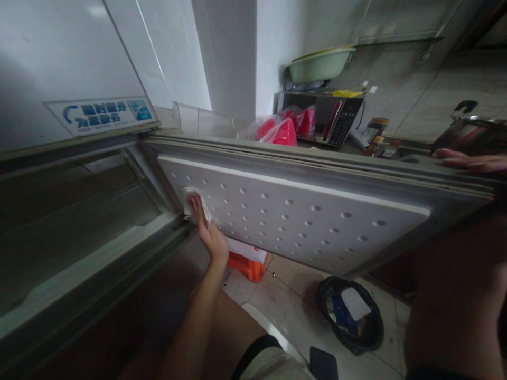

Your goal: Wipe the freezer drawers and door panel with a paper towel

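Observation:
My left hand (pixel 209 228) presses a white cloth (pixel 189 205) against the inner panel of an open fridge door (pixel 277 211), near its hinge side. The panel is pale and dotted with rows of round dimples. At the far right, the fingers of my right hand (pixel 471 160) lie over the door's top edge; the rest of that hand is hidden or dark. Left of the door, the fridge compartment (pixel 79 221) stands open, its inside dim.
Beyond the door are a microwave (pixel 344 124), a pale green basin (pixel 320 66) on top of it, and red items in clear plastic (pixel 283 132). On the floor stand a black-lined bin (pixel 374 338) and an orange stool-like object (pixel 247 268). My leg (pixel 237 322) is below.

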`<action>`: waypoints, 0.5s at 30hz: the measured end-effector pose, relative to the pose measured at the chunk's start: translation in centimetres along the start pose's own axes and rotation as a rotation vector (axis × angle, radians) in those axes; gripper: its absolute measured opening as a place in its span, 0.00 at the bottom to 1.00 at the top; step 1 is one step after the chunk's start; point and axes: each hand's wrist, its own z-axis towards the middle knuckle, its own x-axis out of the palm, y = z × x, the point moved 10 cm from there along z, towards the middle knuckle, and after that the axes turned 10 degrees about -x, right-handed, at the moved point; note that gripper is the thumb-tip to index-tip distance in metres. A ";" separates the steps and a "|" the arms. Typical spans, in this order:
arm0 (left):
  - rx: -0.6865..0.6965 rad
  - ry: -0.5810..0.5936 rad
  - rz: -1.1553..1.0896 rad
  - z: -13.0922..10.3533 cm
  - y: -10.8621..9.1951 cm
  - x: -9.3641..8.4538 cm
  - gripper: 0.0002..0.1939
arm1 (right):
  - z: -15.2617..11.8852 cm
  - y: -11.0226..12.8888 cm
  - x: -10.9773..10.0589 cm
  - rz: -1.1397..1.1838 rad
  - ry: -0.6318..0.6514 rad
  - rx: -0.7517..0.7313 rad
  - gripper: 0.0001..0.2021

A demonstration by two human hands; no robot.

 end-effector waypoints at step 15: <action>0.930 0.630 0.146 -17.7 -17.0 12.0 0.26 | 0.0 0.9 1.2 0.047 0.098 -0.052 0.29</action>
